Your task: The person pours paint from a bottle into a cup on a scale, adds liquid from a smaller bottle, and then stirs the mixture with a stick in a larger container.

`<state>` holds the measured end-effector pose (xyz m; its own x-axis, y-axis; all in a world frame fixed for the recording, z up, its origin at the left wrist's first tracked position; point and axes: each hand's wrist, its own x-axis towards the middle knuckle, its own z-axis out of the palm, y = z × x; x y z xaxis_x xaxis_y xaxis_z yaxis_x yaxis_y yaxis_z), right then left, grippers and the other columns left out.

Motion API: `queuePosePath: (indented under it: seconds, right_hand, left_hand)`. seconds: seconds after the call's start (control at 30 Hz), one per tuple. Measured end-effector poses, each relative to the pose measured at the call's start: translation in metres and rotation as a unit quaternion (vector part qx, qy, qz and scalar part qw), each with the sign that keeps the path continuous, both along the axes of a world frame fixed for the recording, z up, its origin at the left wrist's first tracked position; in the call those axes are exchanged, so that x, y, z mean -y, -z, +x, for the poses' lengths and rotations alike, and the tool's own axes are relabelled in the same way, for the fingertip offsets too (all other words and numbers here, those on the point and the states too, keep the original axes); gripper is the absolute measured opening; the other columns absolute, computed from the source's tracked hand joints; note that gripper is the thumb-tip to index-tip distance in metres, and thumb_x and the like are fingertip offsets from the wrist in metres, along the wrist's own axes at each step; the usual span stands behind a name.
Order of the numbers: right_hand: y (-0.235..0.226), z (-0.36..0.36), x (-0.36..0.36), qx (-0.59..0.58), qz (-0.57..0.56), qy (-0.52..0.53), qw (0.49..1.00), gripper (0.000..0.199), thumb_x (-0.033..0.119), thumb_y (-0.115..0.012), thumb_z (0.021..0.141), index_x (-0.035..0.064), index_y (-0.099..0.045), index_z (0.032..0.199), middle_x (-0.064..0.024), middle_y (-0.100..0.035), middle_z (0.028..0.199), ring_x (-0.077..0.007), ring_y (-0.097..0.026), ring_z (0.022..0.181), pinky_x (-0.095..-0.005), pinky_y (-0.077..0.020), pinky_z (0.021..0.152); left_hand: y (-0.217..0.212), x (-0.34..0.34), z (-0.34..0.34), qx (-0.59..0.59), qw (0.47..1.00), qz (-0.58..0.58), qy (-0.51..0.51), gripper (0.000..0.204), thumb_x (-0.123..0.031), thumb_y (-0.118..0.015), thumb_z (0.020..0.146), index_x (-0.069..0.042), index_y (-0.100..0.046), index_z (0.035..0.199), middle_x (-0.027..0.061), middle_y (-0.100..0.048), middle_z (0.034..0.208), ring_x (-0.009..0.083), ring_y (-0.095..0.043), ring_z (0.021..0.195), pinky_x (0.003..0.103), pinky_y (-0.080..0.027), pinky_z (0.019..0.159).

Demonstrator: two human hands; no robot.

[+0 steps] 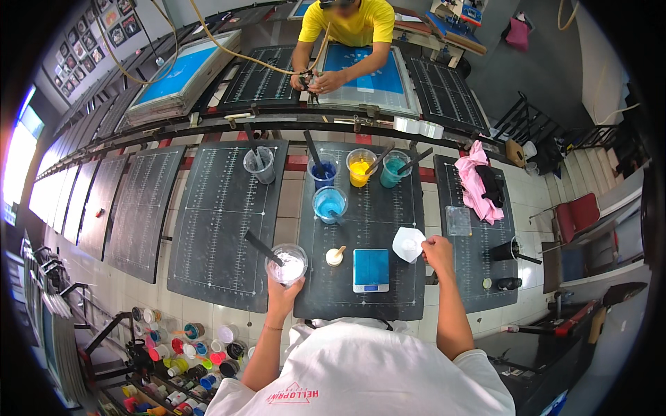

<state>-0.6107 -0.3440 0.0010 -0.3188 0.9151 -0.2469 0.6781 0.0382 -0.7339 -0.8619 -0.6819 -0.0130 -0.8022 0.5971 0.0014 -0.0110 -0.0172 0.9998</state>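
My left hand [283,294] is wrapped round a clear plastic cup [295,267] of white paste, with a dark stirring stick [262,247] leaning out of it. On the right, my right hand [437,252] pinches the edge of a white angular weighing dish [407,245] with some white matter in it. Between the hands, a digital scale [371,269] with a blue platform lies on the dark board [326,291]. Left of the scale is a small round tub [334,258] with a wooden stick on it.
Farther back stand cups of light blue [329,204], dark blue [323,172], yellow [360,168], teal [395,170] and greyish [260,166] paint. Pink cloth [477,184] lies right. Ink tubs [194,347] crowd lower left. Across the rail, a yellow-shirted person [347,41] leans over a screen frame [388,76].
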Motion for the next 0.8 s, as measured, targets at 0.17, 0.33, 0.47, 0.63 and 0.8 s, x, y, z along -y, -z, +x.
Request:
queuePosePath:
  seconds: [0.17,0.33,0.47,0.63,0.8]
  right_hand:
    - [0.005,-0.001,0.002,0.005,0.018,0.017,1.000,0.017,0.011,-0.066,0.082,-0.0050,-0.067,0.078,-0.0089,-0.067,0.064,-0.0139,-0.066,0.054,-0.0293,-0.0526,0.050]
    - [0.015,0.003,0.002,0.012,0.037,0.021,0.999,0.017,0.011,-0.066,0.082,-0.0050,-0.067,0.078,-0.0089,-0.067,0.064,-0.0141,-0.066,0.054,-0.0292,-0.0529,0.050]
    - [0.015,0.003,0.003,0.021,0.039,0.025,0.999,0.018,0.012,-0.066,0.082,-0.0051,-0.067,0.078,-0.0094,-0.068,0.064,-0.0143,-0.066,0.054,-0.0293,-0.0532,0.051]
    - [0.014,0.002,0.007,0.002,0.040,0.026,0.999,0.018,0.013,-0.066,0.082,-0.0050,-0.067,0.078,-0.0099,-0.069,0.064,-0.0148,-0.067,0.054,-0.0298,-0.0535,0.051]
    - [0.014,0.001,0.010,0.002,0.036,0.036,0.999,0.018,0.013,-0.066,0.082,-0.0052,-0.067,0.079,-0.0102,-0.069,0.064,-0.0150,-0.067,0.054,-0.0302,-0.0538,0.051]
  left_hand:
    - [0.013,-0.007,-0.011,0.007,1.000,0.014,-0.004,0.062,-0.008,-0.077,0.080,0.000,-0.045,0.133,0.0099,-0.059,0.123,0.0182,-0.059,0.111,0.033,-0.046,0.099]
    - [0.021,-0.011,-0.020,0.029,0.999,0.018,0.011,0.065,-0.004,-0.075,0.080,0.001,-0.041,0.135,0.0104,-0.057,0.125,0.0179,-0.057,0.113,0.033,-0.045,0.101]
    - [0.012,-0.018,-0.022,0.025,0.999,0.025,0.007,0.062,-0.005,-0.076,0.080,0.000,-0.043,0.133,0.0097,-0.058,0.123,0.0173,-0.058,0.112,0.032,-0.046,0.099]
    - [0.023,-0.018,-0.027,0.020,0.999,0.023,0.012,0.064,-0.005,-0.077,0.080,0.001,-0.042,0.134,0.0101,-0.057,0.124,0.0177,-0.057,0.113,0.033,-0.045,0.100]
    - [0.020,-0.019,-0.025,0.013,1.000,0.020,0.014,0.064,-0.006,-0.077,0.081,0.001,-0.042,0.134,0.0101,-0.056,0.124,0.0177,-0.057,0.112,0.033,-0.046,0.099]
